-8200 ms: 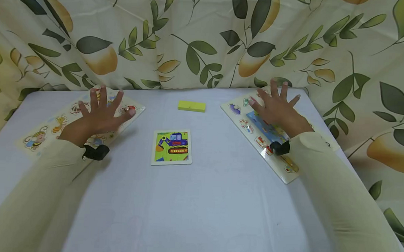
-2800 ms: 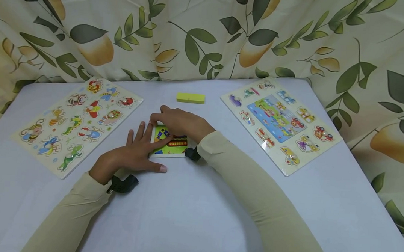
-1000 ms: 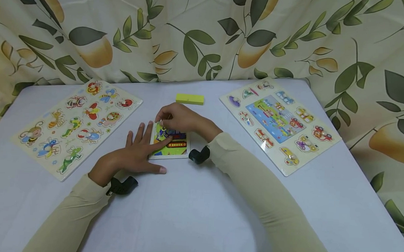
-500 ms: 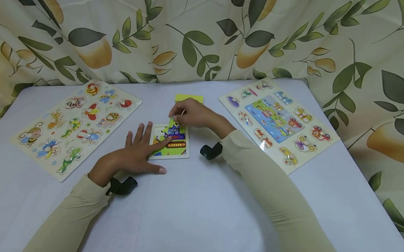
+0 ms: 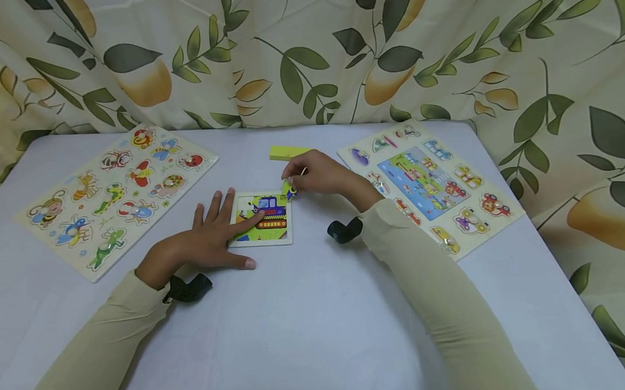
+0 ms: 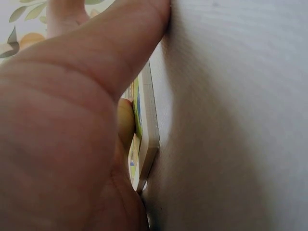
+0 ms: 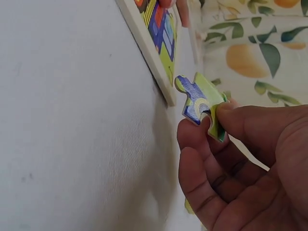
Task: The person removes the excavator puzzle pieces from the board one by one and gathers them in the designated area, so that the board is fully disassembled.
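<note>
A small square jigsaw puzzle with an excavator picture lies in its white frame mid-table. My left hand is spread flat at its left edge, the index finger lying across the picture. In the upper left of the puzzle a pale gap shows. Just off the frame's upper right corner, my right hand pinches a jigsaw puzzle piece between thumb and fingers. In the right wrist view the piece is green and blue with a knob and a notch, raised above the tabletop. The left wrist view shows the frame's edge beyond my thumb.
A yellow block lies behind the puzzle, partly covered by my right hand. A board with insect pictures lies at the left, and one with vehicle pictures at the right, partly under my right forearm. A patterned curtain hangs behind.
Both hands came from the side boards to the puzzle. My right hand lifted a piece from its upper left corner and carried it rightward past the frame. My left hand has lately stayed still.
</note>
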{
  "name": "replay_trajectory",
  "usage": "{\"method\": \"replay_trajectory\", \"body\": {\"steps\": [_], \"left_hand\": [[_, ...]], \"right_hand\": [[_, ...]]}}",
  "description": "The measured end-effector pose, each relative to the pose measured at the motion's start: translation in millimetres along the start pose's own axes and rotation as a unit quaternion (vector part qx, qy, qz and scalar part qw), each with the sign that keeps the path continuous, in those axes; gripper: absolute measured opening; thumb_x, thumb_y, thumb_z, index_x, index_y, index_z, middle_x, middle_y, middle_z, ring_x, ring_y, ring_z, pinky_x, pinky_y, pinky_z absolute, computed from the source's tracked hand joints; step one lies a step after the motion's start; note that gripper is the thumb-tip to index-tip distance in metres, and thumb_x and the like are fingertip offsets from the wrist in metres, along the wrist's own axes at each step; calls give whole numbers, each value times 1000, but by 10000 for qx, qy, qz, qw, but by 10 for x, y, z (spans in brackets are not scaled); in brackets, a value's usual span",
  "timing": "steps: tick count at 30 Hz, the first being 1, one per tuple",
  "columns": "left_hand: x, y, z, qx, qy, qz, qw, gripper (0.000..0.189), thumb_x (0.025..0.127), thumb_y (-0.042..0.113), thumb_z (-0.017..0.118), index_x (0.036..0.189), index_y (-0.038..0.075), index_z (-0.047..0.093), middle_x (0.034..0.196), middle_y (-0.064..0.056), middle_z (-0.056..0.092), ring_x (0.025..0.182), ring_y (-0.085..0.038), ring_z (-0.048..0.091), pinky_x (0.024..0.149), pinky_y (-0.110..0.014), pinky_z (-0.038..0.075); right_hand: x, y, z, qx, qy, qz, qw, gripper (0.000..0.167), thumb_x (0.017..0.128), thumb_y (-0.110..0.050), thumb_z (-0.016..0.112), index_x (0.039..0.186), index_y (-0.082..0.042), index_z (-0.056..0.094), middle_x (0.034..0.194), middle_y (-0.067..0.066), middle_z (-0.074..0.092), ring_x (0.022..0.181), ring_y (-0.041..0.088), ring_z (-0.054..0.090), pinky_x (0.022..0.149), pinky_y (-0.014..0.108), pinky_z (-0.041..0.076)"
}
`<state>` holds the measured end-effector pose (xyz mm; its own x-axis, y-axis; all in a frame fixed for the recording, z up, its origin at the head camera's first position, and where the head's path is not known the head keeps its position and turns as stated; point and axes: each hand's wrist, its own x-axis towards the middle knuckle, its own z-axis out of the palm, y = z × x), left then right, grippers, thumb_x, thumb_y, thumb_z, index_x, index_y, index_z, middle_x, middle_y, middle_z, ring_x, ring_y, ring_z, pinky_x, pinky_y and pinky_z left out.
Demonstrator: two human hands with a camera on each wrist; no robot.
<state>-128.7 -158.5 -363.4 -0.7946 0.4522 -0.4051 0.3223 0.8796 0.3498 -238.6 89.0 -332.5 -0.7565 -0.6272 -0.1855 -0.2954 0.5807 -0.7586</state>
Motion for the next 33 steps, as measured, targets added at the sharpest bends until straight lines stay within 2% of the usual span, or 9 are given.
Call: {"method": "replay_trajectory", "body": {"steps": [6,13,20,24,33], "left_hand": [[-12,-5,-11,-82,-39,1,10000,101,76,70,67,156,33,17,154,-21,-29,137,-42,-31,103,-66,-17],[-14,-6,-7,-148,-15,24,9999,101,76,69,67,156,33,17,154,-20,-30,137,-41,-31,103,-66,-17],[-12,0,-10,-176,10,64,9998,102,75,70,68,156,33,18,154,-21,-29,137,-42,-31,103,-66,-17],[-11,-1,-13,-149,14,67,9999,101,76,69,68,156,33,18,154,-21,-29,137,-42,-31,103,-66,-17],[-32,34,-28,-227,153,94,9996,99,75,65,72,155,34,22,156,-22,-24,139,-44,-25,103,-68,-12]], "right_hand": [[-55,58,-70,-90,19,212,9997,14,94,-6,61,104,-4,71,96,7,64,80,19,55,68,28,44],[-88,78,-81,-58,-237,647,9976,14,94,-6,61,105,-3,70,96,9,64,78,19,56,67,27,46],[-71,127,-70,-485,-232,499,9973,14,94,-5,62,104,-4,71,96,7,66,89,20,53,80,30,44],[-63,142,-50,-643,-192,566,9961,12,93,-5,63,102,-5,71,96,6,66,92,20,53,85,32,44],[-51,150,-10,-768,-141,613,9951,12,93,-6,63,101,-5,72,95,5,67,91,19,54,85,32,45]]}}
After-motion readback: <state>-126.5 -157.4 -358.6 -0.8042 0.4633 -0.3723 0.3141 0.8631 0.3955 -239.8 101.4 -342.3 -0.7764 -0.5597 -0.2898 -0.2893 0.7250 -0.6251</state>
